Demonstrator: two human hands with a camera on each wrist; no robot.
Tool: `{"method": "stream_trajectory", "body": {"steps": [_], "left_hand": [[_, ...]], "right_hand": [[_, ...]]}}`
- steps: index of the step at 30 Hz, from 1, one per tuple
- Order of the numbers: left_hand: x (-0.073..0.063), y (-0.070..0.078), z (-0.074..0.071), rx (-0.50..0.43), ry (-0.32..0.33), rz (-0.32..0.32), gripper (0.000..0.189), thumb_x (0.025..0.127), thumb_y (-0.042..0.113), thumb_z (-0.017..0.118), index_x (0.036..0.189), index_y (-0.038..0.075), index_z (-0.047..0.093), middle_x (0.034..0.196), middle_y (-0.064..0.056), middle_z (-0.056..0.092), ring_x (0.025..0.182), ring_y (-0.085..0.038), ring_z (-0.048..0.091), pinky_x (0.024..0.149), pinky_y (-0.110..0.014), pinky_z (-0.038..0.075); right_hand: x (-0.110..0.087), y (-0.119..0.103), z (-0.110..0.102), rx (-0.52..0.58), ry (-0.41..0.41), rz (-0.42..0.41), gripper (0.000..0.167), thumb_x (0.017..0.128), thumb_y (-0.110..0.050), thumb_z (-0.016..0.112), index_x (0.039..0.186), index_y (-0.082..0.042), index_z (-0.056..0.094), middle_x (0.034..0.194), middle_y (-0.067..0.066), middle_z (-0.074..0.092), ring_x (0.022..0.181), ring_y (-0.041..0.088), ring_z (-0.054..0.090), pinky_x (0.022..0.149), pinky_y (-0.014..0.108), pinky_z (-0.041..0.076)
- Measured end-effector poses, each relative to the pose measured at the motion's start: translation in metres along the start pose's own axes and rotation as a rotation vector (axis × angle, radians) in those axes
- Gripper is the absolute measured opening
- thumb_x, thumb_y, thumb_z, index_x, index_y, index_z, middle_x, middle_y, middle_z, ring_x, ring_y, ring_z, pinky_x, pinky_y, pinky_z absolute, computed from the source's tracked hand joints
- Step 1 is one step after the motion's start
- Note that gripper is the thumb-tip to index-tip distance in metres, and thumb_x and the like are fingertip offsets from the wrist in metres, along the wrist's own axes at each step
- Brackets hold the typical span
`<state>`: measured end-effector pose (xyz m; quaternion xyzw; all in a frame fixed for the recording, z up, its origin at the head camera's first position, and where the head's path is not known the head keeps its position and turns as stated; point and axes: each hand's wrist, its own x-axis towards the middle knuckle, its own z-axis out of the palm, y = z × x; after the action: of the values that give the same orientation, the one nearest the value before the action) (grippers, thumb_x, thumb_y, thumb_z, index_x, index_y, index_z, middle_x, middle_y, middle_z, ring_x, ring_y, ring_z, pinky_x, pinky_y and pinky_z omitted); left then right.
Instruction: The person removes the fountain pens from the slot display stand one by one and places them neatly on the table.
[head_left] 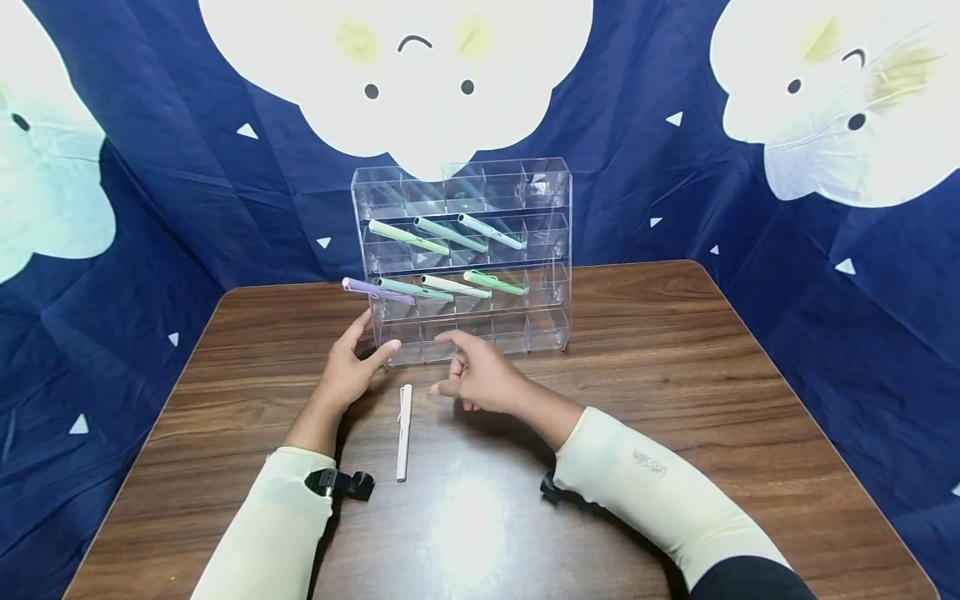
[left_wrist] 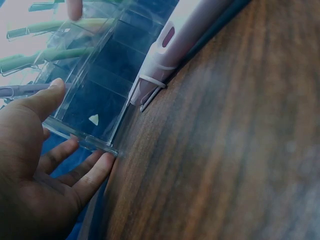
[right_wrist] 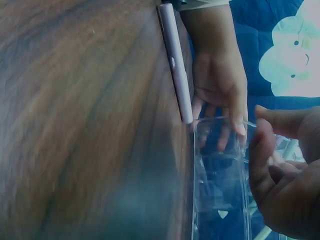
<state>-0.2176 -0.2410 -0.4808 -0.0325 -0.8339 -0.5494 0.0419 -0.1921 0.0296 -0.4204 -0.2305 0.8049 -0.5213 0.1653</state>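
A clear acrylic pen rack (head_left: 472, 333) stands on the table with several capped pens lying slanted in its middle tiers. At its lower left corner, my left hand (head_left: 350, 369) holds the edge, thumb at the front and fingers along the side. My right hand (head_left: 483, 372) hovers before the bottom tier, index finger and thumb extended, the other fingers bent, nothing held. Between the hands, a pale pink pen (head_left: 403, 433) lies on the table, clip end toward the rack. A purple pen (head_left: 378, 291) sticks out past the rack's left side.
The brown wooden table (head_left: 675, 433) reaches back to a dark blue cloth (head_left: 637, 175) printed with white clouds. In the rack, a light green pen (head_left: 408, 237) lies at the left of the second tier; a green pen (head_left: 495, 282) lies in the tier below.
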Motion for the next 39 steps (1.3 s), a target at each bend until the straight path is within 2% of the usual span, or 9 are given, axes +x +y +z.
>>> {"method": "stream_trajectory", "body": {"steps": [9,17,23,25,28,32,35,37,39], "left_hand": [[-0.001,0.001,0.000,-0.015,0.002,0.007,0.083,0.105,0.022,0.076,0.174,0.012,0.031,0.172,-0.023,0.043,0.145,-0.051,0.057,0.085,-0.007,0.051],[0.002,0.002,0.002,0.006,0.000,0.017,0.083,0.105,0.022,0.076,0.174,0.011,0.031,0.171,-0.024,0.043,0.145,-0.052,0.057,0.087,-0.006,0.049],[0.001,-0.001,0.001,0.011,-0.008,0.009,0.083,0.105,0.024,0.076,0.174,0.014,0.030,0.171,-0.024,0.044,0.145,-0.052,0.057,0.088,-0.006,0.049],[-0.001,-0.001,-0.001,0.022,-0.011,-0.006,0.084,0.105,0.026,0.076,0.175,0.016,0.029,0.170,-0.023,0.045,0.146,-0.051,0.057,0.090,-0.008,0.049],[-0.004,-0.001,-0.003,0.034,-0.013,-0.027,0.085,0.105,0.029,0.076,0.175,0.018,0.029,0.171,-0.021,0.046,0.147,-0.048,0.057,0.093,-0.011,0.049],[-0.003,-0.001,-0.002,0.022,-0.018,-0.022,0.084,0.104,0.030,0.077,0.174,0.019,0.031,0.170,-0.021,0.048,0.147,-0.048,0.057,0.091,-0.010,0.049],[-0.002,-0.001,-0.002,0.020,-0.015,-0.020,0.084,0.104,0.030,0.077,0.174,0.020,0.032,0.168,-0.021,0.049,0.148,-0.048,0.056,0.091,-0.010,0.049],[-0.002,0.000,-0.002,0.028,-0.012,-0.023,0.084,0.105,0.030,0.077,0.174,0.020,0.031,0.168,-0.021,0.049,0.148,-0.048,0.056,0.096,-0.018,0.053],[-0.002,0.000,-0.002,0.038,-0.014,-0.026,0.084,0.105,0.030,0.076,0.174,0.019,0.030,0.169,-0.021,0.048,0.148,-0.048,0.056,0.104,-0.029,0.055]], "right_hand": [[0.000,0.001,-0.023,-0.066,0.238,-0.173,0.061,0.090,0.000,0.086,0.146,0.002,0.060,0.080,0.006,0.068,0.057,0.009,0.055,0.056,0.021,0.048],[0.005,-0.001,-0.045,-0.109,0.466,-0.226,0.046,0.089,0.001,0.086,0.132,0.001,0.068,0.087,0.007,0.066,0.059,0.007,0.045,0.053,0.018,0.038],[0.013,0.000,-0.054,-0.188,0.643,-0.251,0.037,0.089,-0.005,0.089,0.121,0.001,0.070,0.096,0.011,0.068,0.061,0.008,0.045,0.056,0.018,0.037],[0.017,0.002,-0.055,-0.199,0.676,-0.252,0.037,0.089,-0.007,0.090,0.119,0.000,0.071,0.102,0.012,0.068,0.062,0.009,0.046,0.057,0.018,0.038],[0.021,0.003,-0.057,-0.200,0.715,-0.234,0.038,0.088,-0.011,0.092,0.116,0.000,0.071,0.109,0.014,0.067,0.065,0.021,0.053,0.060,0.017,0.039],[0.025,0.003,-0.062,-0.187,0.735,-0.176,0.040,0.087,-0.013,0.093,0.117,0.000,0.071,0.118,0.017,0.069,0.083,0.038,0.062,0.066,0.023,0.045],[0.030,0.002,-0.067,-0.199,0.716,-0.121,0.042,0.088,-0.016,0.093,0.120,-0.001,0.071,0.123,0.016,0.072,0.103,0.037,0.068,0.081,0.035,0.056],[0.032,0.001,-0.069,-0.204,0.699,-0.093,0.042,0.089,-0.016,0.092,0.122,0.000,0.071,0.125,0.016,0.073,0.112,0.036,0.070,0.093,0.042,0.058],[0.035,0.001,-0.070,-0.186,0.683,-0.069,0.042,0.091,-0.016,0.091,0.124,0.000,0.071,0.127,0.016,0.073,0.116,0.035,0.071,0.095,0.045,0.061]]}}
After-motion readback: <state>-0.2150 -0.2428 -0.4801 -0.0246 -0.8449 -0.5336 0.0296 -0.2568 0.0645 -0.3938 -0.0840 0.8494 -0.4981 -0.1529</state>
